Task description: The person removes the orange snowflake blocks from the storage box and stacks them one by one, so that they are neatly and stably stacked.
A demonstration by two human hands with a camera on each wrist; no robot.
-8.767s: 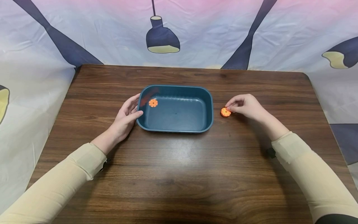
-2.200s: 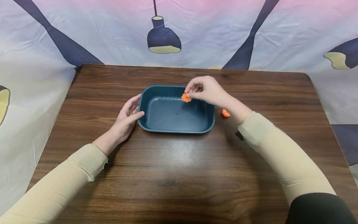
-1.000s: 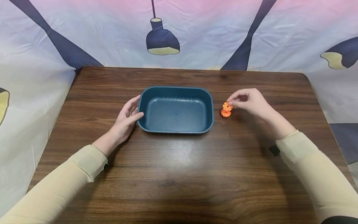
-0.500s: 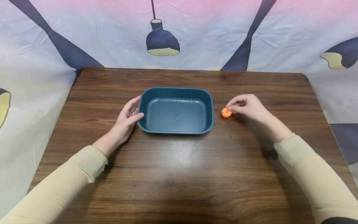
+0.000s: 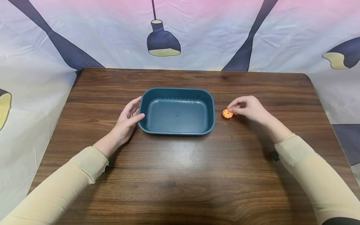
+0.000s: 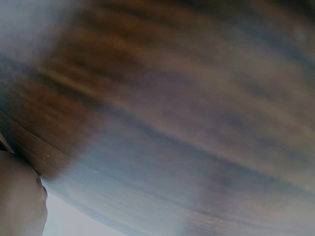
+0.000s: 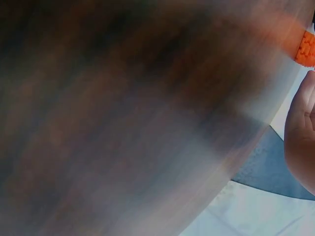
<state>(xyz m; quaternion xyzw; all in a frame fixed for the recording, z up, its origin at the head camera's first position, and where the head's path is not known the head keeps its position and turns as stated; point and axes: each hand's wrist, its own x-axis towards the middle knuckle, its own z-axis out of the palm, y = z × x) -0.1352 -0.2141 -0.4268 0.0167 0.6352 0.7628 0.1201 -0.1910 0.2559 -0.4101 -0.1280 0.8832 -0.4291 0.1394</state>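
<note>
In the head view, an oblong dark teal plastic tub [image 5: 177, 116] stands on the table, and nothing lies inside it. My left hand [image 5: 125, 125] grips its left end, thumb over the rim and fingers along the outer wall. To the right of the tub is a small stack of orange notched discs [image 5: 227, 114]. My right hand [image 5: 248, 107] pinches the top disc between thumb and fingertips, at the stack's far right edge. The right wrist view catches the ridged side of the orange stack [image 7: 306, 50] at its right border, just above the hand.
The brown wood-grain table [image 5: 180, 181] runs back to a printed fabric backdrop [image 5: 202, 37] with lamp drawings. Fabric also hangs at both sides. Mostly blurred table surface fills the left wrist view.
The disc seen inside the tub at first was lifted out by the right hand and carried right to the stack. It has come down flat on top. The left hand stays at the tub.
</note>
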